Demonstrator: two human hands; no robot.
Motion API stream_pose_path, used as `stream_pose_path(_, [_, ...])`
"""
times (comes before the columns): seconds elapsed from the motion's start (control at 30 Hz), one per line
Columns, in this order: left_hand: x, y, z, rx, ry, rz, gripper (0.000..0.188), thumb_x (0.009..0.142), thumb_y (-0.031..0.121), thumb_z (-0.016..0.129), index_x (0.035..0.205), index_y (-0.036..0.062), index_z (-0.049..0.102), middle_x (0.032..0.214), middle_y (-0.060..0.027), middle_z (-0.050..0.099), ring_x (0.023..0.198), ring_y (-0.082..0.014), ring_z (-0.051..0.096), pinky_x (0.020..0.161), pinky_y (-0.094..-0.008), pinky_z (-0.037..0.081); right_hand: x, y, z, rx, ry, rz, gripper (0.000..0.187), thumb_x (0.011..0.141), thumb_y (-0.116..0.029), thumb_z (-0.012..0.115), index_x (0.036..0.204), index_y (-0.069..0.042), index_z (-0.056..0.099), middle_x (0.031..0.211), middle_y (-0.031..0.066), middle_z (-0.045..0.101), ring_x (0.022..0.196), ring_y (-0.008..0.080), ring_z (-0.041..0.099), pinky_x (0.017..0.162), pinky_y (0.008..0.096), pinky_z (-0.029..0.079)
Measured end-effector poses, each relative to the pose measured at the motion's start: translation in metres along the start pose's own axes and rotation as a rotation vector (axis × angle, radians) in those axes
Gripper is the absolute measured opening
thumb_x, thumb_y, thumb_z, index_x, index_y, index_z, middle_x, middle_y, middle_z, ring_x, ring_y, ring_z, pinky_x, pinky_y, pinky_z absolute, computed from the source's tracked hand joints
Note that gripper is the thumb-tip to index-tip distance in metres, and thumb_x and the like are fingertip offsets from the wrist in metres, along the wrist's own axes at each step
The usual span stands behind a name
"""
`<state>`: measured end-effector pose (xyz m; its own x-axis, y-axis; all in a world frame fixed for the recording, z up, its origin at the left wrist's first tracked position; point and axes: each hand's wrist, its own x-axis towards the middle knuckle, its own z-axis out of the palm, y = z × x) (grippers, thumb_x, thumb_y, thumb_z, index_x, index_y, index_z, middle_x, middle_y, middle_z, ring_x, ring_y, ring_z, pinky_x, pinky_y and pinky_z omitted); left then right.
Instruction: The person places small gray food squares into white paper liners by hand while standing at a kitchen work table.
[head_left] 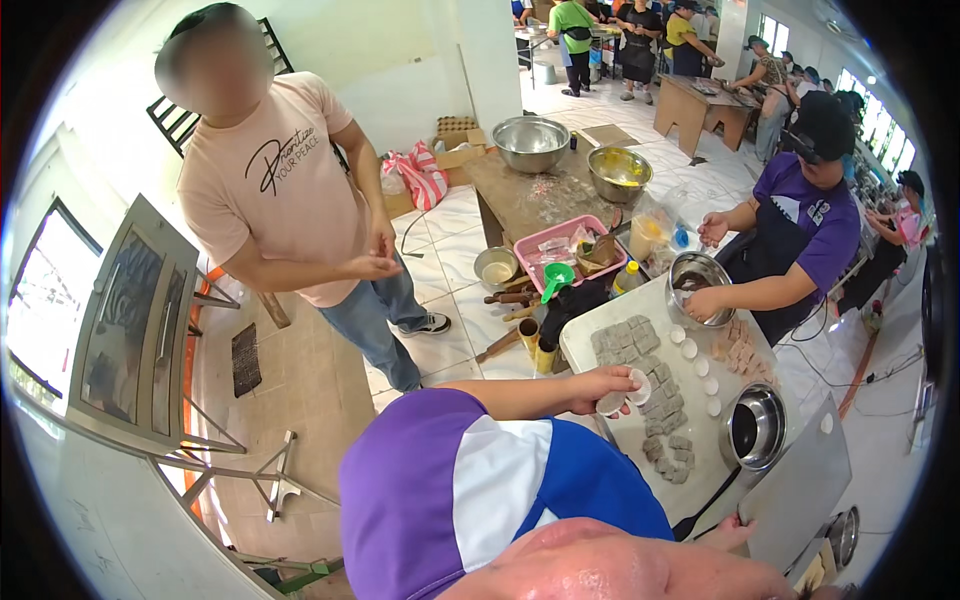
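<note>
My left hand is closed on a couple of small white round cups, above the left side of a pale table. Beneath and beyond it lie rows of greyish cut dough pieces, with a looser cluster closer to me. A curved line of similar white cups runs along the table beside them. Low in view, my right hand grips the edge of a flat grey sheet, which tilts at the table's near right corner; part of that hand is hidden by my body.
Across the table a co-worker in purple reaches into a metal bowl. Brownish pieces and a dark-filled bowl sit at right, a black-handled utensil nearer. A pink basket stands beyond. Another person stands at left.
</note>
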<state>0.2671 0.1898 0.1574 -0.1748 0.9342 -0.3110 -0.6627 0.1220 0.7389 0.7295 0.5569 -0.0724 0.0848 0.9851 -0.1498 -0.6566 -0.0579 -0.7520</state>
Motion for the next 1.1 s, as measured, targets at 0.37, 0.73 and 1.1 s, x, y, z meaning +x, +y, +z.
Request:
stream_pose_path(0.37, [-0.011, -0.009, -0.025, -0.066, 0.086, 0.004, 0.030, 0.094, 0.025, 0.057, 0.122, 0.0135, 0.050, 0.107, -0.0110, 0.063, 0.080, -0.0198, 0.065, 0.064, -0.0355, 0.056, -0.041, -0.012, 0.079, 0.236, 0.373, 0.176, 0.035, 0.096, -0.016, 0.048, 0.123, 0.006, 0.051, 0.120, 0.0171, 0.060, 0.110, 0.0282, 0.059, 0.095, 0.0405, 0.050])
stream_pose_path(0.73, [0.020, -0.009, -0.010, -0.076, 0.023, -0.018, 0.036, 0.094, 0.025, 0.056, 0.126, 0.0111, 0.048, 0.108, -0.0153, 0.063, 0.077, -0.0193, 0.062, 0.061, -0.0336, 0.054, -0.060, -0.034, 0.085, 0.352, 0.282, 0.046, 0.034, 0.095, -0.008, 0.052, 0.128, -0.004, 0.047, 0.124, 0.0137, 0.056, 0.112, 0.0306, 0.056, 0.095, 0.0496, 0.049])
stream_pose_path(1.1, [0.036, 0.003, -0.007, -0.026, -0.053, -0.088, 0.041, 0.095, 0.025, 0.056, 0.131, 0.0108, 0.045, 0.109, -0.0178, 0.062, 0.077, -0.0191, 0.062, 0.061, -0.0326, 0.055, -0.109, -0.051, 0.127, 0.422, 0.265, -0.057, 0.035, 0.091, -0.001, 0.053, 0.125, -0.009, 0.048, 0.119, 0.0098, 0.058, 0.109, 0.0271, 0.058, 0.090, 0.0446, 0.052])
